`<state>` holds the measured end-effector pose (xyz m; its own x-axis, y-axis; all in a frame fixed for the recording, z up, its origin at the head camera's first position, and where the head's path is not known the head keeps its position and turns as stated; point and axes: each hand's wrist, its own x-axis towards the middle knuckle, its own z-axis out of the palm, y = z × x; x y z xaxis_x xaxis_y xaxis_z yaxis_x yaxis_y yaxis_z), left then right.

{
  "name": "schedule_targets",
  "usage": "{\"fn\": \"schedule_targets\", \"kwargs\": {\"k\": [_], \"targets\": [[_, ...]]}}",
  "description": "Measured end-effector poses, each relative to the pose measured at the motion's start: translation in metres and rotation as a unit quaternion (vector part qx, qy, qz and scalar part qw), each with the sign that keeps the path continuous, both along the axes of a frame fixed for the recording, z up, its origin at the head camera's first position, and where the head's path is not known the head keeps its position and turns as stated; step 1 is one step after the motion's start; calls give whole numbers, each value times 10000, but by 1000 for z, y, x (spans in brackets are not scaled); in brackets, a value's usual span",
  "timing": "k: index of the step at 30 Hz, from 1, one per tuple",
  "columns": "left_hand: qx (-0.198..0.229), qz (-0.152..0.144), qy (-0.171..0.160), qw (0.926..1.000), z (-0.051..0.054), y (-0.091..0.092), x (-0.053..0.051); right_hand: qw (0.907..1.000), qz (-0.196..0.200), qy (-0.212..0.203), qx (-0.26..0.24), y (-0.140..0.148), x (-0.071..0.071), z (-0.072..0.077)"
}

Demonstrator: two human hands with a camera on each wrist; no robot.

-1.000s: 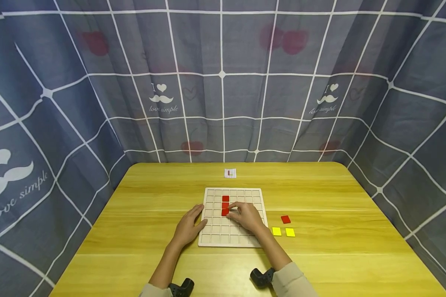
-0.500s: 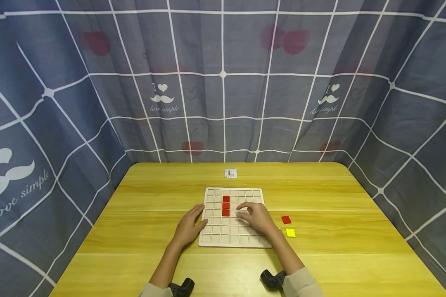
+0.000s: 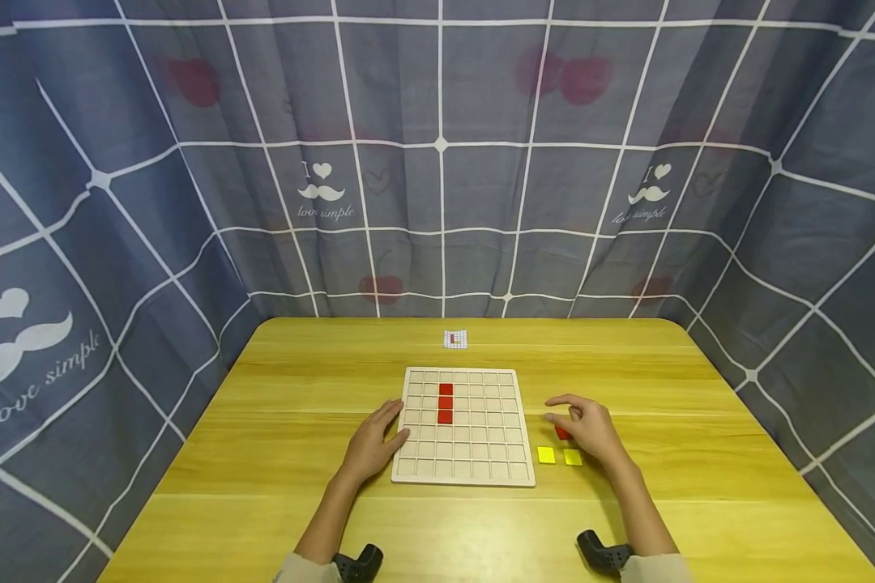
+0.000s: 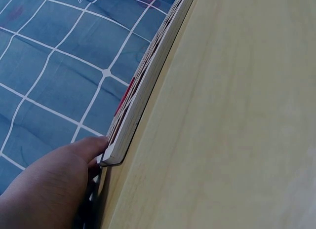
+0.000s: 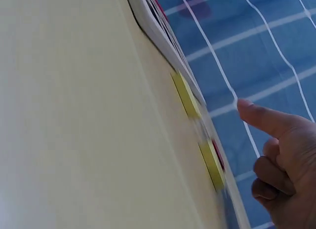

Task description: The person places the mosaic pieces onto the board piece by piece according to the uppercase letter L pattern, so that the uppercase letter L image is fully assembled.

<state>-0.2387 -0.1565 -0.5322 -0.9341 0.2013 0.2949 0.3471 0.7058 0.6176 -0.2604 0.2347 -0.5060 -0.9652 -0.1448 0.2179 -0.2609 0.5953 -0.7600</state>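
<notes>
A pale wooden grid board (image 3: 480, 455) lies on the table, with a column of red square tiles (image 3: 446, 402) set in its upper left part. Along the board's left edge rests my left hand (image 3: 370, 441); in the left wrist view its thumb (image 4: 94, 146) touches the board's corner. My right hand (image 3: 589, 427) hovers over a loose red tile (image 3: 562, 434) right of the board, thumb and forefinger apart with nothing between them. The hand partly covers that tile. Two yellow tiles (image 3: 546, 455) lie just in front of it, seen edge-on in the right wrist view.
A small card (image 3: 455, 339) printed with a grid pattern lies behind the board. The wooden table (image 3: 277, 380) is enclosed at the back and sides by a blue-grey checked curtain (image 3: 437, 186). Each wrist wears a black device (image 3: 603, 554).
My right hand has left the red tiles on the board and moved right, over the loose red tile. The left hand has stayed at the board's edge.
</notes>
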Motion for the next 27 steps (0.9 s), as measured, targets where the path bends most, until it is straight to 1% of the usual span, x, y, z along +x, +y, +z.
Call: {"fn": "schedule_targets", "kwargs": {"k": [3,6,9,15,19,24,27], "targets": [[12,-7,5,10000,1,1,0,9997,-29,-236,-35,20,2,-4],[15,1,22,10000,2,1,0,9991,21,-406,78,33,4,-8],[26,0,10,10000,2,1,0,9986,52,-460,245,41,7,-10],[-22,26,-3,10000,1,1,0,9971,218,-548,485,44,10,-11],[53,8,9,10000,1,1,0,9961,259,-535,657,44,9,-12],[73,-11,15,10000,1,0,1,9964,215,-503,650,42,9,-14],[52,5,-55,10000,0,0,1,9968,176,-493,604,41,10,-14]]}}
